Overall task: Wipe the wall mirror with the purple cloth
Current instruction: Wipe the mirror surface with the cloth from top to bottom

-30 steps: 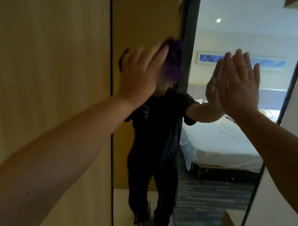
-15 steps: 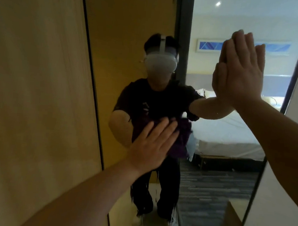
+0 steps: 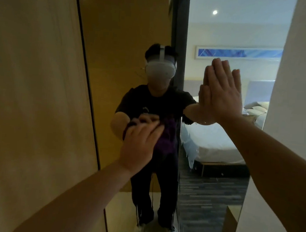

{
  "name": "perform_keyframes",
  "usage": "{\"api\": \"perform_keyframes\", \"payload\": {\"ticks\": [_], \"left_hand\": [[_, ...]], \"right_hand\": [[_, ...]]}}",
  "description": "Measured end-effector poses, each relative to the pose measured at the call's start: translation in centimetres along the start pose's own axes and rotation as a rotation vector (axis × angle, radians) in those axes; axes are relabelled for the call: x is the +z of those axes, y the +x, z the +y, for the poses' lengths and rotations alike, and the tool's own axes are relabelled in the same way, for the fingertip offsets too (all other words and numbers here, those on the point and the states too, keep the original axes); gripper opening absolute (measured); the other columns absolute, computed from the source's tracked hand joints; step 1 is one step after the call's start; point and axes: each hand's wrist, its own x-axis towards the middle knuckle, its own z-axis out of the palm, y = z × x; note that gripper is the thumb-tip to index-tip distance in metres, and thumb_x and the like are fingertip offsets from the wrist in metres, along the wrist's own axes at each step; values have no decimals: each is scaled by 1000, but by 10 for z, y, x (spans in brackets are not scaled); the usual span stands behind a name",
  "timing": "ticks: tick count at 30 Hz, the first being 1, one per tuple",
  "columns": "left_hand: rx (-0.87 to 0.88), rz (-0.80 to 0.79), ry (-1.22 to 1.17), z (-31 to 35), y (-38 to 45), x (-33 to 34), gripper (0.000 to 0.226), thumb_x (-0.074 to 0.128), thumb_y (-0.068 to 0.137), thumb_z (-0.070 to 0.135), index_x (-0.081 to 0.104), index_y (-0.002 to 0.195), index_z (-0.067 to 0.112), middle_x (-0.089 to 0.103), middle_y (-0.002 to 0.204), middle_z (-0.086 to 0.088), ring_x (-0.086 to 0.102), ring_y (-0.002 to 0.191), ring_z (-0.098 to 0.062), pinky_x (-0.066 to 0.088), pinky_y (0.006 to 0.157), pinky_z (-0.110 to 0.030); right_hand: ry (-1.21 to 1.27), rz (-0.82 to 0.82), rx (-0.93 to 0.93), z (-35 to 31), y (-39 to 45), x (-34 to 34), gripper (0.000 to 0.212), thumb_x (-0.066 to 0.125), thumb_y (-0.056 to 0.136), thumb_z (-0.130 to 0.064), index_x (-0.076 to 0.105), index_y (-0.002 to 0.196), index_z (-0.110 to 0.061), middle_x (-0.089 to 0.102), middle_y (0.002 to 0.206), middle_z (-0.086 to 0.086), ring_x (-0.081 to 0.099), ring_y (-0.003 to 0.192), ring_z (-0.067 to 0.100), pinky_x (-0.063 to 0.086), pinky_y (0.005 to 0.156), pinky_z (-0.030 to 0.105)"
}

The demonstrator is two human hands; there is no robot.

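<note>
two bare forearms reach forward from the bottom corners of the head view. left hand is pressed flat against the mirror, low and left of centre; fingers together and slightly blurred. the cloth is trapped between this palm and the glass, purple folds showing past the fingertips on the right side. the grip is a flat press on the cloth, not a pinch.

right hand is higher and to the right, palm flat on the glass, fingers straight and held together, pointing up. it carries nothing. its reflection meets it at the palm.

the mirror is tall, with a dark thin edge on its left; a wood panel adjoins it there. a pale wall borders it on the right.

in the reflection: a person in a dark t-shirt and dark trousers, white shoes, standing square to the glass with a white headset strapped over the head. behind the person, a dark vertical frame, a bed with white sheets, dark patterned carpet, a long blue picture on the far wall and one round ceiling light.
</note>
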Motion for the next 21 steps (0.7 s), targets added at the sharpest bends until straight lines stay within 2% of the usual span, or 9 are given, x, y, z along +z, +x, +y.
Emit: {"api": "perform_keyframes", "payload": {"ticks": [3,6,8,10,12,14,18,21], "left_hand": [[-29,151,8,-8,89,-28,48,60,87,5,51,134,11,59,131,-13,47,118,-30,40,94,-46],[-33,179,85,-11,184,-48,53,62,87,20,51,138,11,54,139,-11,45,124,-30,39,100,-49],[-41,89,154,-6,228,-50,58,50,90,26,43,146,13,41,152,-10,39,137,-32,31,109,-48],[-77,-39,221,2,244,-36,62,42,94,29,30,153,15,23,161,-10,21,148,-30,17,117,-47],[-91,-53,293,11,237,-16,63,34,95,38,28,153,14,21,162,-11,19,149,-30,14,120,-48],[-36,-10,298,22,210,3,62,38,96,40,32,151,12,27,160,-12,23,147,-30,18,120,-50],[89,-51,265,66,96,49,64,52,90,28,36,149,9,27,159,-13,23,148,-31,19,119,-51],[134,-153,292,102,-17,88,62,61,89,21,41,147,13,25,160,-9,24,148,-29,21,119,-50]], "right_hand": [[14,29,58,14,1,-10,58,22,106,-39,21,156,-9,17,164,13,7,153,27,-4,124,43],[-40,24,109,38,2,-18,62,17,106,-44,23,156,-8,18,164,13,9,153,30,-5,123,45],[-49,-8,78,51,0,-23,67,7,105,-47,26,154,-7,20,163,15,10,152,32,0,123,51],[-42,-35,14,61,-3,-23,65,15,103,-46,24,154,-6,18,163,17,9,152,34,3,122,55],[-72,-91,-11,68,-6,-17,72,38,98,-41,11,157,-9,8,166,13,0,153,30,1,122,56],[-120,-110,-22,75,-8,-11,79,46,99,-38,1,158,-13,-3,167,7,-11,153,24,-3,123,53],[-22,-36,-69,76,-9,-11,58,24,107,-34,12,157,-9,5,166,10,-4,153,26,-7,123,48],[-7,1,-63,76,-11,-11,55,19,108,-34,14,157,-9,7,166,10,-1,153,27,-3,123,50]]}}
